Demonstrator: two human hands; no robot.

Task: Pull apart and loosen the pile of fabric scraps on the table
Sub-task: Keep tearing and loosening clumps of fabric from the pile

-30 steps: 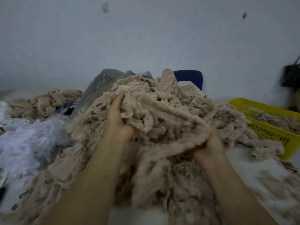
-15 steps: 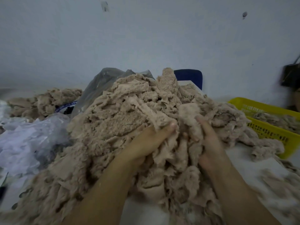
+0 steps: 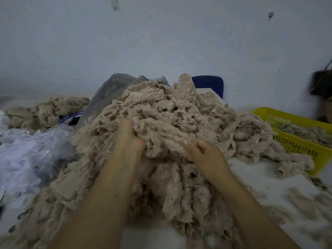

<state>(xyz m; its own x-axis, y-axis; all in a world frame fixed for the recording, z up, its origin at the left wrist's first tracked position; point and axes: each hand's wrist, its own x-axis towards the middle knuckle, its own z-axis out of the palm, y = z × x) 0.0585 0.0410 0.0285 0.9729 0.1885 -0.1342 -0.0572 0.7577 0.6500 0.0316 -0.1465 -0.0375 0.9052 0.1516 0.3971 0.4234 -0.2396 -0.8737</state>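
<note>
A large heap of beige fabric scraps (image 3: 179, 114) fills the middle of the white table (image 3: 251, 169). My left hand (image 3: 128, 141) is dug into the near left side of the heap, its fingers buried among the scraps and gripping a clump. My right hand (image 3: 204, 153) is at the near right of the heap with its fingers curled around a bunch of scraps, thumb pointing left. More scraps hang and spread below both hands toward the near table edge.
A yellow plastic basket (image 3: 296, 144) with some scraps stands at the right. Crumpled clear plastic bags (image 3: 27, 155) lie at the left, a grey bag (image 3: 111, 92) behind the heap, a smaller scrap pile (image 3: 50, 110) at far left, and a blue chair back (image 3: 208, 85) by the wall.
My left hand moved left and up from the heap's centre and dug in again. My right hand dropped slightly and curled round another bunch. The scraps between them shifted.
</note>
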